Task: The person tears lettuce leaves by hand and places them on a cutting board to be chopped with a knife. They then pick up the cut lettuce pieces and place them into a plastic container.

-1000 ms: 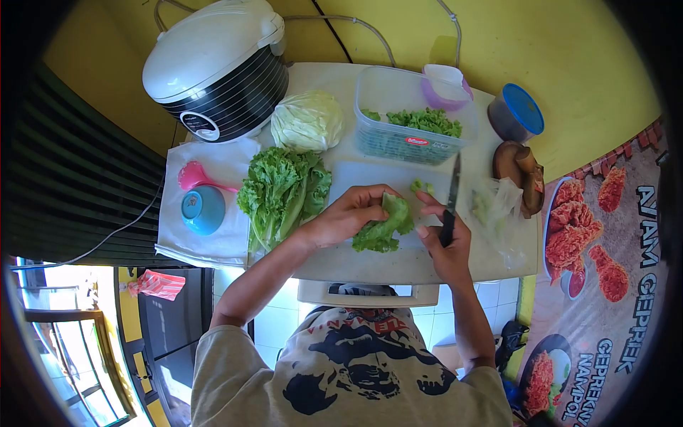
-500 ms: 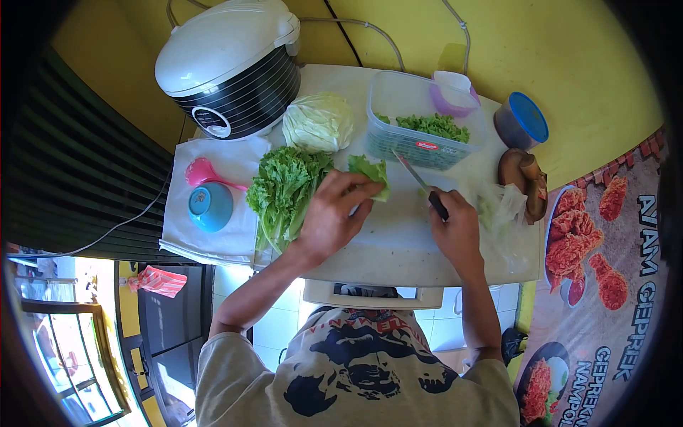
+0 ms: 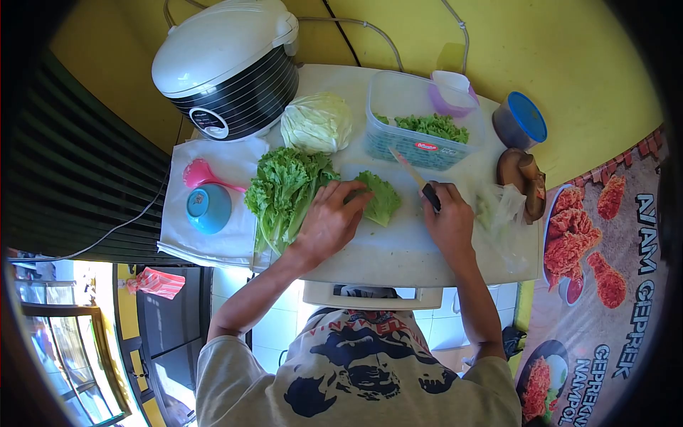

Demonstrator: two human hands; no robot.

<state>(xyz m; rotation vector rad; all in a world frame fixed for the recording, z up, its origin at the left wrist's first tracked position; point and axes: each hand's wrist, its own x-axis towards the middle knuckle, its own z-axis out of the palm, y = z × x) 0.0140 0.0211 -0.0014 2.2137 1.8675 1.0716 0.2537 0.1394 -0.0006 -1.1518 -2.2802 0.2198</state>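
Two hands: both working over the white cutting board [image 3: 398, 249] on the small table.
Left hand [image 3: 331, 217]: fingers curling down and pinning a single lettuce leaf [image 3: 380, 199] flat on the board, so it's half closed on the leaf.
Right hand [image 3: 447, 220]: wrapping tight around the black handle of a kitchen knife [image 3: 416, 178], blade angling up and left, tip sitting just beside the leaf's far edge.
Lettuce bunch [image 3: 284, 188]: lying on the board's left side, touching the left hand's thumb side.
Cabbage [image 3: 316, 122]: sitting behind the bunch, next to the rice cooker [image 3: 224, 64].
Clear plastic container [image 3: 420, 124]: holding cut green leaves, right behind the knife.
Blue bowl [image 3: 208, 208] and pink spoon [image 3: 203, 174]: resting on a white cloth off to the left.
Plastic bag [image 3: 498, 210]: crumpling up just right of the right hand.
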